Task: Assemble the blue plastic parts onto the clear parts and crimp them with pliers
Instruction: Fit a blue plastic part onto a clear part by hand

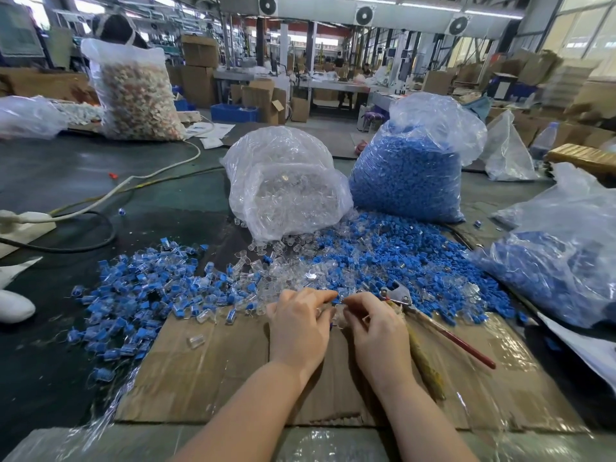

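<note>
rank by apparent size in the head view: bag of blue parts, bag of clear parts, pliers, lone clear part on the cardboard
1. bag of blue parts and bag of clear parts: too alike to rank
2. pliers
3. lone clear part

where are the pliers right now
In the head view the pliers lie on the cardboard sheet just right of the right hand, metal head toward the loose pile of blue and clear parts, red handle angled back to the right.

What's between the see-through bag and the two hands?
In the head view, a heap of loose clear parts lies on the table between the clear bag and the left hand and right hand.
</note>
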